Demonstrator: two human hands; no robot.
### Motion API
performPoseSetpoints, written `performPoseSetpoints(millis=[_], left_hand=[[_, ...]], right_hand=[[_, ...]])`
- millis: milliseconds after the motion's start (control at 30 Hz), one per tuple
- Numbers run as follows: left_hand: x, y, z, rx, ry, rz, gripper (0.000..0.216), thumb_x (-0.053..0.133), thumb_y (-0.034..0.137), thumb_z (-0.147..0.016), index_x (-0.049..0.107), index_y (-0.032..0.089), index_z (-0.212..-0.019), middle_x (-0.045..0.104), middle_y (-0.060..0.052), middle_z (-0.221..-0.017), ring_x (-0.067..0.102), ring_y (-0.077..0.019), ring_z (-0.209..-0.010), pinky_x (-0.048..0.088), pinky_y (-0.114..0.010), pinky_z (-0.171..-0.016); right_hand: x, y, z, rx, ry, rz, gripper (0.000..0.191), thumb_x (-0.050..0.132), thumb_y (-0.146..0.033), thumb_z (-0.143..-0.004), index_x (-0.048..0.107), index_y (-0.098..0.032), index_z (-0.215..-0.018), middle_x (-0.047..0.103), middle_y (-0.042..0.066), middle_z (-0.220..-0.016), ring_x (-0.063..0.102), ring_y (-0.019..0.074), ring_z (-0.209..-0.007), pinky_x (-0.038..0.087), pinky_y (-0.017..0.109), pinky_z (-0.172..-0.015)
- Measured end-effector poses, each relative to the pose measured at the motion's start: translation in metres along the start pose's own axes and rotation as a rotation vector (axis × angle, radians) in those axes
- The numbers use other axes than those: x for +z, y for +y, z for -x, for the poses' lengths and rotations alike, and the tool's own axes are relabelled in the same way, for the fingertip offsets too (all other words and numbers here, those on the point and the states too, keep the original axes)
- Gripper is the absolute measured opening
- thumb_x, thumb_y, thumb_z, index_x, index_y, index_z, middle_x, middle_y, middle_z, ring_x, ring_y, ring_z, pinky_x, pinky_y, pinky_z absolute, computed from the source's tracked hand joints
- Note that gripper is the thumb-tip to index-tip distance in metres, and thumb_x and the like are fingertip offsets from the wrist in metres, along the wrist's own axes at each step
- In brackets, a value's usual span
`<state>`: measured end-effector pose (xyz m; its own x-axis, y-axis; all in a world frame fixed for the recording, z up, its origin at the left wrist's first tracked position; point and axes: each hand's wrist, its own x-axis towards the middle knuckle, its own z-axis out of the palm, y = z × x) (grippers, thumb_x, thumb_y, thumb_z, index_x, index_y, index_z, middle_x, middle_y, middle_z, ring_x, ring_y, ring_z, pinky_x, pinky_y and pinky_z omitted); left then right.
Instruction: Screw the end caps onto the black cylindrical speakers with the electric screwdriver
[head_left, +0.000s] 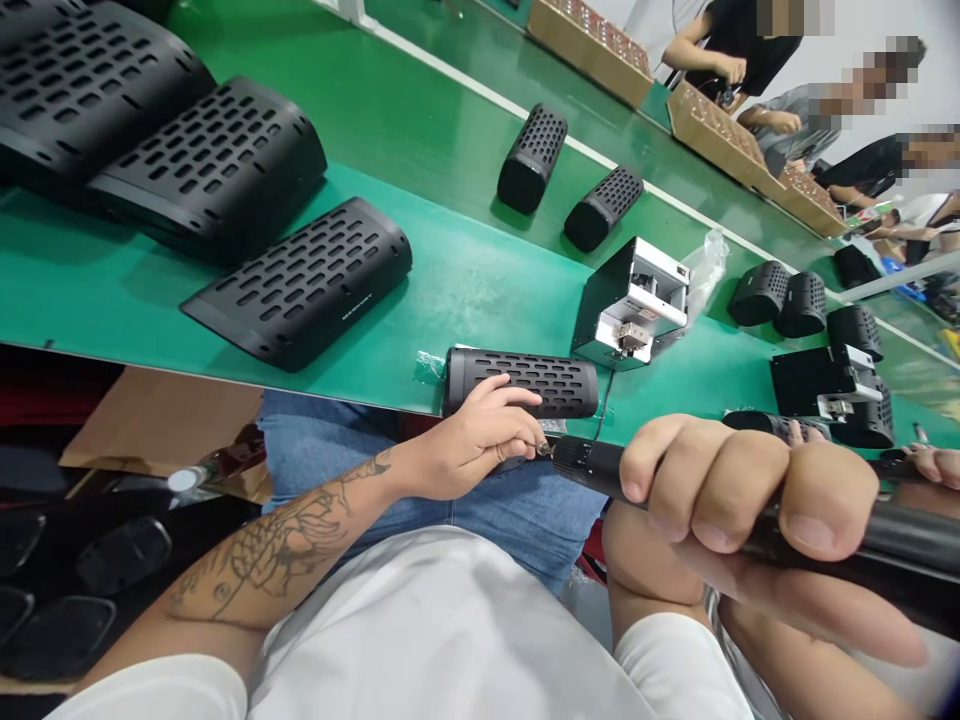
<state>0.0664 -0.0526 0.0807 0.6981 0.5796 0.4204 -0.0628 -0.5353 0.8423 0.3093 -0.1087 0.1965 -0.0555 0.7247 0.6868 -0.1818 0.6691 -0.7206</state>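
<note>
My right hand is wrapped around the black barrel of an electric screwdriver, which points left. At its metal tip, the thumb and forefinger of my left hand are pinched together; whatever sits between them is too small to make out. The other left fingers stretch over a black perforated housing, which lies on its side at the bench's near edge. Just behind this housing stands a black and silver screw feeder.
Larger black perforated covers lie on the green bench to the left. Two small housings stand farther back. More housings and a second feeder are at right, near another person's hand. Co-workers sit across, behind cardboard boxes.
</note>
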Motion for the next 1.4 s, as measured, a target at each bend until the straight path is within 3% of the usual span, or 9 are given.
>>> performPoseSetpoints(millis=[100, 200, 367, 633, 867, 1000, 1133, 1233, 1400], left_hand=[[0.0, 0.001, 0.004, 0.023, -0.048, 0.003, 0.032, 0.05, 0.026, -0.126, 0.081, 0.027, -0.117, 0.092, -0.004, -0.117, 0.069, -0.0292, -0.162, 0.023, -0.061, -0.155], [-0.004, -0.003, 0.009, 0.086, -0.054, -0.138, 0.034, 0.053, 0.031, -0.126, 0.078, 0.029, -0.148, 0.088, -0.01, -0.145, 0.058, -0.0349, -0.173, 0.019, -0.07, -0.154], [-0.028, -0.039, 0.025, 0.083, 0.176, -0.52, 0.08, 0.086, 0.047, -0.107, 0.056, 0.031, -0.179, 0.058, -0.021, -0.185, 0.044, -0.0526, -0.18, 0.012, -0.089, -0.148], [-0.038, -0.088, 0.048, -0.065, 0.199, -0.344, 0.135, 0.103, 0.035, -0.089, 0.019, 0.027, -0.195, 0.035, -0.029, -0.195, 0.041, -0.0502, -0.182, 0.045, -0.072, -0.145], [-0.038, -0.091, 0.047, -0.077, 0.22, -0.352, 0.125, 0.097, 0.047, -0.094, 0.025, 0.024, -0.193, 0.044, -0.027, -0.191, 0.047, -0.0477, -0.179, 0.048, -0.069, -0.144], [-0.016, -0.081, 0.051, -0.023, 0.438, -0.568, 0.096, 0.097, 0.06, -0.09, 0.058, 0.029, -0.172, 0.069, -0.022, -0.165, 0.068, -0.0485, -0.156, 0.053, -0.077, -0.134], [0.022, -0.041, 0.047, 0.08, 0.606, -0.632, 0.05, 0.091, 0.049, -0.102, 0.076, 0.031, -0.145, 0.082, -0.009, -0.113, 0.082, -0.029, -0.097, 0.07, -0.047, -0.093], [0.033, -0.01, 0.038, 0.062, 0.629, -0.532, 0.053, 0.087, 0.047, -0.109, 0.073, 0.023, -0.154, 0.08, -0.01, -0.112, 0.08, -0.0235, -0.091, 0.065, -0.035, -0.077], [0.025, 0.007, 0.027, 0.122, 0.568, -0.483, 0.033, 0.082, 0.042, -0.113, 0.082, 0.024, -0.141, 0.078, -0.009, -0.107, 0.075, -0.0215, -0.088, 0.062, -0.036, -0.078]], right_hand=[[0.003, -0.002, 0.004, 0.003, -0.071, -0.119, 0.051, 0.113, -0.039, -0.078, 0.066, -0.036, -0.098, 0.059, -0.017, -0.06, 0.048, 0.0104, -0.035, 0.059, 0.032, -0.047], [0.007, -0.005, 0.002, 0.052, -0.101, -0.064, 0.028, 0.096, -0.037, -0.097, 0.068, -0.037, -0.094, 0.065, -0.014, -0.061, 0.053, 0.0118, -0.036, 0.061, 0.033, -0.049], [0.013, 0.018, -0.017, 0.026, 0.017, 0.094, 0.031, 0.091, -0.05, -0.1, 0.068, -0.032, -0.093, 0.06, -0.011, -0.059, 0.051, 0.0127, -0.035, 0.056, 0.033, -0.045], [0.014, 0.062, -0.016, 0.038, 0.07, 0.117, 0.034, 0.095, -0.05, -0.094, 0.066, -0.032, -0.091, 0.059, -0.013, -0.059, 0.049, 0.0111, -0.036, 0.053, 0.029, -0.044], [0.019, 0.058, -0.01, 0.091, 0.021, 0.125, 0.024, 0.093, -0.043, -0.097, 0.072, -0.032, -0.097, 0.063, -0.01, -0.063, 0.054, 0.0134, -0.043, 0.058, 0.032, -0.05], [0.024, 0.034, -0.004, 0.081, 0.067, 0.153, 0.028, 0.094, -0.048, -0.099, 0.071, -0.031, -0.097, 0.065, -0.009, -0.064, 0.057, 0.0143, -0.044, 0.062, 0.035, -0.053], [0.027, 0.003, 0.007, 0.06, 0.168, 0.17, 0.034, 0.094, -0.058, -0.099, 0.071, -0.033, -0.095, 0.059, -0.01, -0.06, 0.05, 0.0159, -0.039, 0.059, 0.04, -0.049], [0.027, -0.014, 0.017, 0.134, 0.135, 0.187, 0.035, 0.102, -0.053, -0.091, 0.071, -0.038, -0.099, 0.054, -0.013, -0.057, 0.046, 0.017, -0.038, 0.061, 0.044, -0.051], [0.031, -0.031, 0.027, 0.179, 0.202, 0.137, 0.025, 0.095, -0.042, -0.097, 0.07, -0.04, -0.097, 0.052, -0.013, -0.056, 0.04, 0.017, -0.037, 0.062, 0.047, -0.054]])
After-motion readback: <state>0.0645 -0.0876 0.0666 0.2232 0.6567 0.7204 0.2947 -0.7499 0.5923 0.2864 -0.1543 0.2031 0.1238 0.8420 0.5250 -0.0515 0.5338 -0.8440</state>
